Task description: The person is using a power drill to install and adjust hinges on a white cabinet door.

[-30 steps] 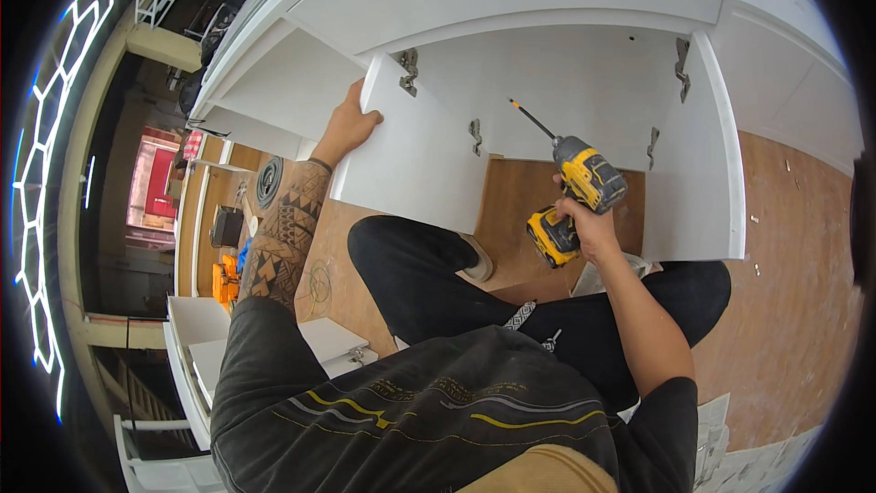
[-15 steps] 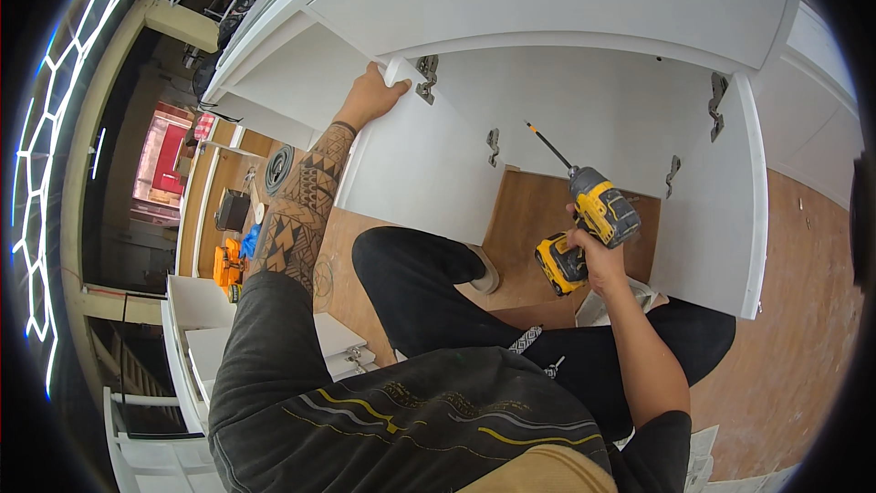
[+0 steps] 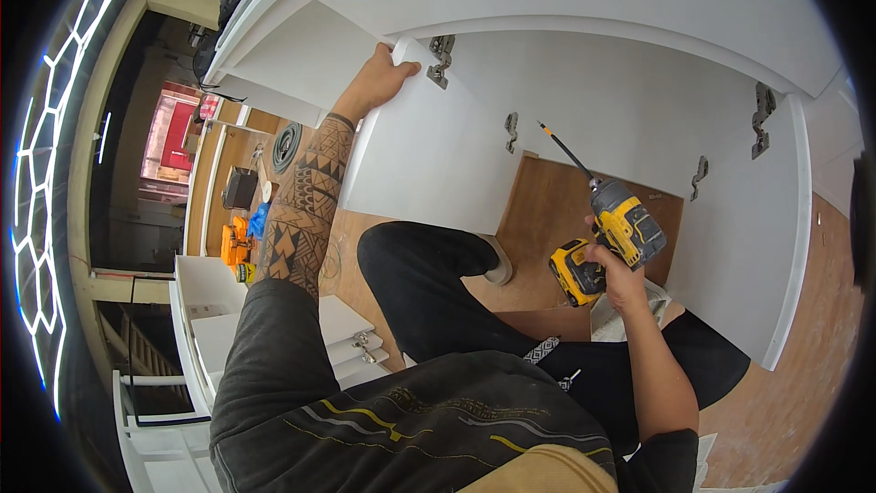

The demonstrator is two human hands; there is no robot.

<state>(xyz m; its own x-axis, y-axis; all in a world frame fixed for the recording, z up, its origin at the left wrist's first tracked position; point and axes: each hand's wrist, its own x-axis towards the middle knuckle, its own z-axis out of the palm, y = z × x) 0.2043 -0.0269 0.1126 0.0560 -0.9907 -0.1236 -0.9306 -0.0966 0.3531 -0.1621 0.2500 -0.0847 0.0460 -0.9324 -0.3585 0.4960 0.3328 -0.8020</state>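
Observation:
My left hand (image 3: 379, 79) grips the top edge of the left white cabinet door (image 3: 429, 151), thumb on the inner face beside a metal hinge (image 3: 441, 61). In my right hand (image 3: 620, 278) is a yellow-and-black cordless drill (image 3: 628, 224), held by its handle. Its long thin bit (image 3: 566, 149) points up and left toward the cabinet interior and touches nothing that I can see. The right cabinet door (image 3: 744, 210) stands swung out, with one hinge (image 3: 762, 120) near its top and another hinge (image 3: 700, 177) lower down.
White panels (image 3: 342, 338) lie stacked at my left. Beyond them are an orange tool (image 3: 234, 245), a dark box (image 3: 240, 188) and a coiled hose (image 3: 286, 147). A white chair (image 3: 160, 429) stands at lower left. My bent legs (image 3: 424, 278) rest between the doors.
The cabinet and its doors have shifted a little rightward in view, as has the drill. My left hand keeps its grip on the door edge, and the right still holds the drill.

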